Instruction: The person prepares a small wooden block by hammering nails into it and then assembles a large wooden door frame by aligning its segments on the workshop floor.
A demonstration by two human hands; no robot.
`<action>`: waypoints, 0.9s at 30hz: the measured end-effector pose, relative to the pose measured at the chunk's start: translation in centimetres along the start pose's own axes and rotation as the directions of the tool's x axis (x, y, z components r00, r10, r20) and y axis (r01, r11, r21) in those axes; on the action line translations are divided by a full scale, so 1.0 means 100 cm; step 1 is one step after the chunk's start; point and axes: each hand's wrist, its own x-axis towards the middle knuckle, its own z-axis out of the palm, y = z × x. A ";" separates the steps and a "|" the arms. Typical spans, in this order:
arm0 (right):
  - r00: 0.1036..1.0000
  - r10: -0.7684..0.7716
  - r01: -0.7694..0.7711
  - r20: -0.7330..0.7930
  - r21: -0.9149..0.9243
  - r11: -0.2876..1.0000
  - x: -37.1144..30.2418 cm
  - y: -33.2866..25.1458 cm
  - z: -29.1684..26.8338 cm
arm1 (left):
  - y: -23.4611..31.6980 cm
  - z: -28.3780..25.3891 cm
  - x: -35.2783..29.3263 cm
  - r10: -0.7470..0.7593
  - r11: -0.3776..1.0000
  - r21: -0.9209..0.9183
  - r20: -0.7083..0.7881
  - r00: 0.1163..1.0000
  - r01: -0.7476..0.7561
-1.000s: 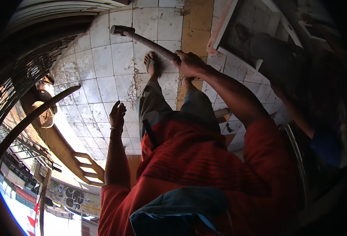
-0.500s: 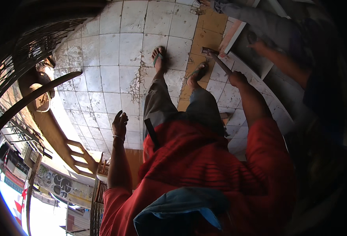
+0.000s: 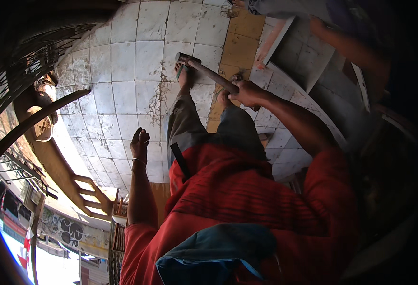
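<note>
My right hand (image 3: 248, 93) is wrapped round the wooden handle of a hammer (image 3: 212, 75). Its dark, blunt metal head points left and lies in front of my left foot in the picture; how high it hangs above the floor I cannot tell. On the left side my left hand (image 3: 139, 145) is held up with nothing in it, its fingers loosely bent and apart, and a light band circles the wrist. Both feet wear green-strapped sandals and stand on the tiled floor (image 3: 123, 97).
A white-framed box or cabinet (image 3: 308, 66) lies at the right, a person's arm (image 3: 349, 52) over it. A curved dark bar (image 3: 43, 114) and a yellow-brown wooden frame (image 3: 62, 164) are at left. A small brown block (image 3: 263, 139) sits beside my right leg.
My right hand has swung the hammer leftward, from beside the white frame to over my left foot. The other person's arm has shifted up and away. My left hand has barely moved.
</note>
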 end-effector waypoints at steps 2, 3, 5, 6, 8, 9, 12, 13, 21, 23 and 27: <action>0.997 -0.068 0.066 -0.036 -0.043 0.997 0.010 -0.013 0.003 | 0.011 0.012 0.000 0.085 0.996 0.000 0.051 0.995 -0.086; 0.981 -0.164 0.166 -0.102 0.016 0.986 0.018 -0.016 0.004 | 0.010 0.014 0.004 0.101 0.995 0.019 0.085 0.991 -0.103; 0.951 -0.259 0.274 -0.169 0.072 0.959 0.032 -0.029 0.005 | 0.015 0.021 0.000 0.134 0.990 0.042 0.088 0.987 -0.138; 0.946 -0.270 0.279 -0.178 0.028 0.960 0.039 -0.038 0.002 | 0.020 0.023 -0.002 0.165 0.983 0.063 0.098 0.981 -0.172; 0.940 -0.292 0.294 -0.175 -0.015 0.956 0.049 -0.047 -0.006 | 0.018 0.023 -0.009 0.169 0.981 0.080 0.074 0.983 -0.175; 0.939 -0.279 0.267 -0.202 -0.083 0.960 0.054 -0.049 -0.010 | 0.016 0.019 -0.011 0.164 0.980 0.103 0.068 0.984 -0.170; 0.933 -0.255 0.212 -0.254 -0.183 0.960 0.074 -0.015 -0.005 | 0.009 0.011 -0.013 0.142 0.981 0.128 0.049 0.989 -0.147; 0.950 -0.164 0.127 -0.265 -0.152 0.980 0.076 0.006 0.002 | 0.000 0.006 -0.012 0.128 0.984 0.121 0.034 0.991 -0.132; 0.701 0.713 -0.710 0.007 0.095 0.698 0.013 0.173 0.000 | -0.051 -0.016 -0.015 0.020 0.991 0.136 -0.012 1.000 -0.018; 0.749 0.662 -0.628 -0.025 0.291 0.721 0.037 0.195 0.009 | -0.049 -0.022 -0.009 0.010 0.996 0.089 -0.005 1.000 -0.010; 0.796 0.606 -0.579 -0.008 0.285 0.764 0.030 0.147 0.011 | -0.050 -0.025 0.003 -0.041 0.999 0.014 -0.028 0.999 0.041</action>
